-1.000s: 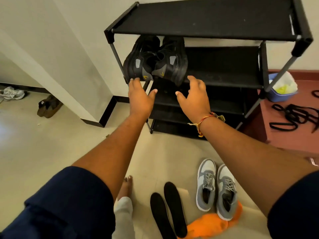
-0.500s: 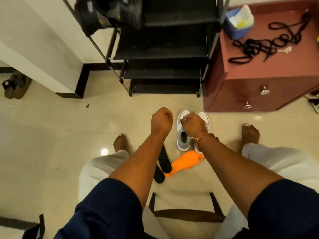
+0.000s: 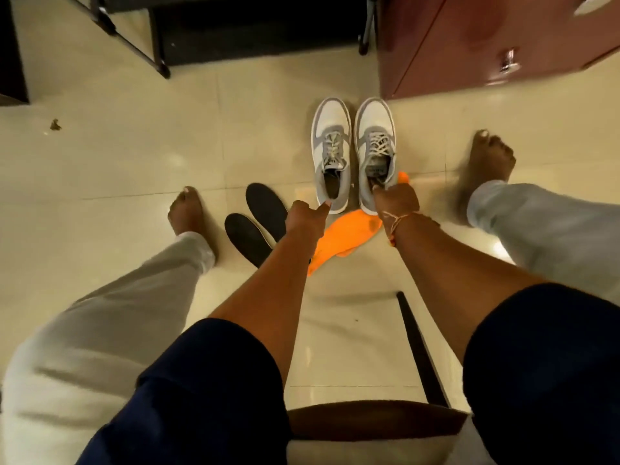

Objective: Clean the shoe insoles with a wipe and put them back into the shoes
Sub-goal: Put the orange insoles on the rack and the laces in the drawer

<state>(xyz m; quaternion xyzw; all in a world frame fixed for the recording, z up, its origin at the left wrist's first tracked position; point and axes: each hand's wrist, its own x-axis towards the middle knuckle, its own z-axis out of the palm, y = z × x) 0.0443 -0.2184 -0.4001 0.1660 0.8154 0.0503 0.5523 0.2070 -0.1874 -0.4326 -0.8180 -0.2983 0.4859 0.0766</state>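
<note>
Gripping heel of grey shoe: right hand; left hand curled, empty; tongue label unreadable; insoles beside orange wipe.

The person wears a dark navy top whose left sleeve and right sleeve are short, leaving the forearms bare. Loose pale grey trousers reach the ankles above bare feet. A knotted orange and cream thread band circles the wrist of the right hand.

insoles partly hidden (arm), right foot blurred
</note>
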